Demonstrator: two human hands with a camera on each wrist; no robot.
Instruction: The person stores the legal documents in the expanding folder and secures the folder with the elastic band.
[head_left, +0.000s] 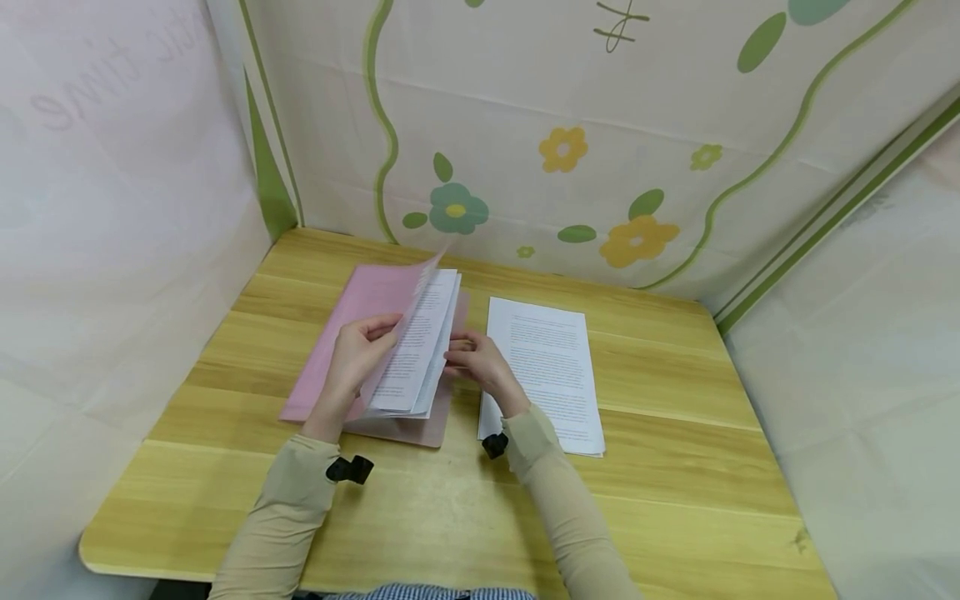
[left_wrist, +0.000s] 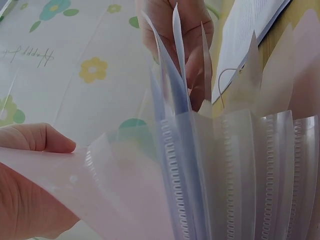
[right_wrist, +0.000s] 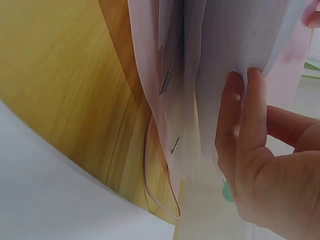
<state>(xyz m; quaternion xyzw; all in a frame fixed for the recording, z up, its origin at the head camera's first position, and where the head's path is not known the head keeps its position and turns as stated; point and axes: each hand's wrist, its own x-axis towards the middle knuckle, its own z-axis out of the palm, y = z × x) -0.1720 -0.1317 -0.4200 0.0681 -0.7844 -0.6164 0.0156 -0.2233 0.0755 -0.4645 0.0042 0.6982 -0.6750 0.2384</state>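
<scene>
A pink folder (head_left: 375, 292) lies open on the table, with printed sheets (head_left: 414, 358) in its clear pockets (left_wrist: 235, 165). My left hand (head_left: 356, 358) pinches the raised pink cover, thumb on one side and fingers on the other, as the left wrist view (left_wrist: 35, 185) also shows. At the right edge of the sheets is my right hand (head_left: 482, 367). In the right wrist view, the fingertips of that hand (right_wrist: 270, 160) touch the sheets (right_wrist: 225, 60), fingers mostly extended. A thin elastic cord (right_wrist: 146, 170) hangs from the folder's edge.
A stack of printed paper (head_left: 547, 375) lies on the wooden table (head_left: 675, 483), just right of the folder. White curtains with printed flowers (head_left: 517, 83) stand behind the table and at both sides.
</scene>
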